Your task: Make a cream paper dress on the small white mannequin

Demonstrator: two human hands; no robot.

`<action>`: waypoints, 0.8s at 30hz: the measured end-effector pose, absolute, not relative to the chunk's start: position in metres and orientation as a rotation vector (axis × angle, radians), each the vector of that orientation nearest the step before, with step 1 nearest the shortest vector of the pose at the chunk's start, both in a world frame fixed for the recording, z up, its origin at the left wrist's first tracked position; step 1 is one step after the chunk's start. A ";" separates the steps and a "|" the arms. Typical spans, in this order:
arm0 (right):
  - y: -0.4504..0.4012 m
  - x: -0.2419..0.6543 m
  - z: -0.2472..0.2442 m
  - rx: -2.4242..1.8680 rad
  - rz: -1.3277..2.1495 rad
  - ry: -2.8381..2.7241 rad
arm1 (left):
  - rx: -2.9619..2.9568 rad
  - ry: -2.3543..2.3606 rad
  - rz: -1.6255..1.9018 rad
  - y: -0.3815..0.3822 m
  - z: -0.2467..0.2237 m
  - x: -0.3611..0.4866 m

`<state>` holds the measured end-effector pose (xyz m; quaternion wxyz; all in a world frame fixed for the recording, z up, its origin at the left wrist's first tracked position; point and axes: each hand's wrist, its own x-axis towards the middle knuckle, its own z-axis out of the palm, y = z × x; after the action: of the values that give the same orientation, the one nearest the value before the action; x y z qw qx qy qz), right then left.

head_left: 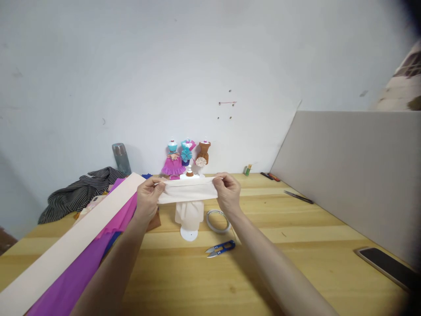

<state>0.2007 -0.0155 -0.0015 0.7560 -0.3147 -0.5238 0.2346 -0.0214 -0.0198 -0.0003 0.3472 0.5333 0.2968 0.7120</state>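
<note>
My left hand [149, 193] pinches the left end of a pale cream fabric strip [189, 191], and my right hand [227, 188] pinches its right end. The strip is stretched level between them, its upper edge folded or creased. Right behind it stands a small white dress form [189, 234] wearing a pale draped skirt [190, 211]; the strip hides the form's middle. Whether the strip touches the form I cannot tell. On the table to the right of the form lie a silver ring-shaped roll [218, 221] and blue thread snips [221, 248].
Three dressed mini mannequins [186, 156] stand by the wall. On the left are a flask [121, 159], striped cloth [77, 191], purple fabric [70, 274] and a long pale strip [70, 241]. On the right are a small green bottle [247, 170], tweezers [298, 197], a phone [388, 267] and a grey panel [355, 175].
</note>
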 end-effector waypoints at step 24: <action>-0.010 0.203 0.000 -0.657 0.504 -1.180 | 1.315 0.911 1.387 -0.032 0.040 -0.029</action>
<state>0.2031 -0.0105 -0.0004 0.7511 -0.3010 -0.5403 0.2309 -0.0291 -0.0317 0.0403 0.4901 0.5415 0.3751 0.5709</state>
